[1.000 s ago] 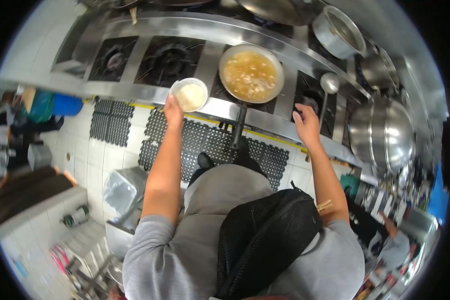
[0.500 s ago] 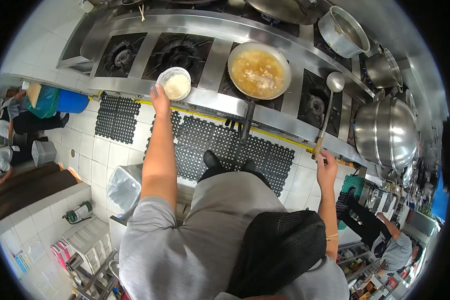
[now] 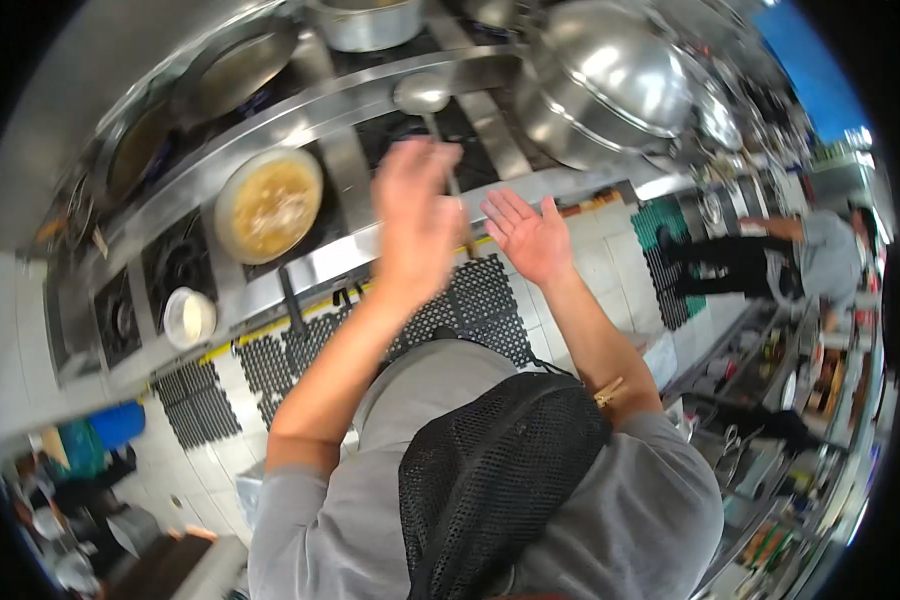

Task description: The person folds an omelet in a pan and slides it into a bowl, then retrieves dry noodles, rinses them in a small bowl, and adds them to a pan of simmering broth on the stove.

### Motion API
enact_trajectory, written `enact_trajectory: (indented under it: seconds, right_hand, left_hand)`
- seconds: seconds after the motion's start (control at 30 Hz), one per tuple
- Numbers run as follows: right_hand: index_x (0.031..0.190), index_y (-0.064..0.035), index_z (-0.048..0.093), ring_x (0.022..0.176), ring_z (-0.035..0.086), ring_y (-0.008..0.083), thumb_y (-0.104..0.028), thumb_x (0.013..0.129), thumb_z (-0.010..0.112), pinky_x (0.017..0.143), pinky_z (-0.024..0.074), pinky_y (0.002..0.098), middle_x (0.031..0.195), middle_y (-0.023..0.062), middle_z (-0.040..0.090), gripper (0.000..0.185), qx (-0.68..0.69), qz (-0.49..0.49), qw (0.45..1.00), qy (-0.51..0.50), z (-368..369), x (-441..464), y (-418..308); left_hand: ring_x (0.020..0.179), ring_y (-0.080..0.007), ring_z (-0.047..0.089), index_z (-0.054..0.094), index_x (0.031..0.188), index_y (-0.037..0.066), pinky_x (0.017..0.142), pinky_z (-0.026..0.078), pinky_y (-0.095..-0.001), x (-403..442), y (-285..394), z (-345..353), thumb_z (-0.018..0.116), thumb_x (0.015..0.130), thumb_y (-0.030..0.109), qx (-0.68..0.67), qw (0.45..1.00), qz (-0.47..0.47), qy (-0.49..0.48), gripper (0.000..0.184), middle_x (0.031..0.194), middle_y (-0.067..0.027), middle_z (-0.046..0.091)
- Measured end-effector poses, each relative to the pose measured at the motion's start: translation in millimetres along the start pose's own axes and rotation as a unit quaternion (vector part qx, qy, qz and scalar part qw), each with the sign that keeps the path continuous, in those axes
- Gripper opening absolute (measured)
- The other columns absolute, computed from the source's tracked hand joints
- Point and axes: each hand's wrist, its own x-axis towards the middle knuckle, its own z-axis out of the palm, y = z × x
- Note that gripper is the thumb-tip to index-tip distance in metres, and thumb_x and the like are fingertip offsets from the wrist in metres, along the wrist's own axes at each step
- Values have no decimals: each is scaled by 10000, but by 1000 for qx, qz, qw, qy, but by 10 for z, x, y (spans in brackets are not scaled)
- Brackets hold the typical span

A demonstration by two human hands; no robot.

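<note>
My left hand (image 3: 418,220) is over the stove's front edge, smeared by motion, its thumb apart from the fingers and nothing visible in it. To its right, my right hand (image 3: 530,238) is open, palm up and fingers stretched. A ladle (image 3: 422,94) rests across a burner; its handle runs down behind my left hand and past the front edge. Farther left, a pan (image 3: 232,240) of bubbling yellowish liquid with pale pieces sits on a burner, handle toward me. A white bowl (image 3: 177,318) holding pale contents stands at the stove's front left.
Large metal pots (image 3: 605,85) crowd the stove's right end. Another pot (image 3: 365,25) and a wide pan (image 3: 235,65) stand on the back row. Black perforated mats (image 3: 198,400) cover the floor. A person (image 3: 820,265) in a grey shirt is at the right.
My left hand has let go of the white bowl and moved right. My right hand has released the ladle's handle and come up, palm showing. The view has turned to the right.
</note>
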Motion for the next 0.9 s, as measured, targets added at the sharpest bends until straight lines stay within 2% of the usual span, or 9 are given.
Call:
enact_trajectory:
  seconds: [0.23,0.33,0.47,0.53,0.6,0.7,0.73,0.8,0.9]
  right_hand:
    - [1518,-2,433,1376,520,344,-486,1098,383,1171,388,524,1523,165,534,642,87,-160,980,74,-1212,-1906,-1110]
    - [1539,8,416,1359,550,330,-432,1110,382,1130,438,476,1532,179,529,616,-52,-350,912,210,-812,-2822,-1722]
    - [1504,17,494,1399,505,319,-405,1134,372,1153,375,453,1521,187,534,574,-368,-645,556,374,-159,-3175,-2202]
    - [1518,30,475,1440,468,316,-391,1137,345,1186,336,453,1539,192,517,583,-532,-595,399,452,-308,-2924,-2107]
    - [1540,47,435,1483,423,313,-412,1135,326,1216,289,454,1580,204,473,622,-760,-382,358,385,-1192,-2417,-1505]
    - [1564,20,418,1503,398,319,-425,1127,345,1242,251,450,1626,186,425,627,-707,-345,404,468,-1534,-2140,-1245]
    - [1571,-4,416,1498,401,339,-463,1116,360,1245,256,449,1621,190,430,650,-530,-344,551,545,-1634,-2108,-1260]
    - [1586,-51,413,1489,407,380,-541,1092,390,1251,267,446,1611,196,440,696,-88,-280,745,600,-1733,-2077,-1231]
    - [1653,-67,231,1549,282,410,-743,1012,346,1255,232,541,1683,164,303,938,125,-337,882,305,-1535,-2093,-1581]
  left_hand:
    - [1369,-395,509,606,1403,43,1138,397,-523,-761,932,3365,546,1028,371,-251,886,110,-374,502,1452,-220,578]
    - [1269,-358,590,557,1444,29,1041,466,-557,-1059,833,4194,329,1048,695,-272,694,-224,-628,807,1321,-234,647]
    - [1258,-384,584,547,1448,54,1034,473,-566,-888,1438,4329,280,1026,757,-474,417,-567,-529,862,1404,-215,608]
    - [1257,-384,580,497,1487,50,1013,484,-568,-777,1784,4389,281,1027,752,-518,373,-554,-534,867,1419,-217,594]
    - [1282,-400,560,517,1462,40,1054,459,-555,-562,2177,4473,261,1031,743,-634,136,-557,-519,864,1434,-232,577]
    - [1303,-402,547,576,1383,3,1123,408,-533,-94,1950,4321,342,1056,662,-512,407,-592,-470,772,1444,-232,572]
    - [1303,-402,547,576,1383,3,1123,408,-533,-7,1875,4350,342,1056,662,-516,412,-585,-470,772,1444,-232,572]
    - [1337,-387,529,601,1341,-12,1165,362,-510,-58,1772,4332,454,1064,534,-513,764,-138,-367,629,1421,-228,580]
    - [1379,-374,498,580,1376,-2,1187,342,-507,-261,1884,4240,508,1056,433,-427,848,86,-300,546,1373,-233,577]
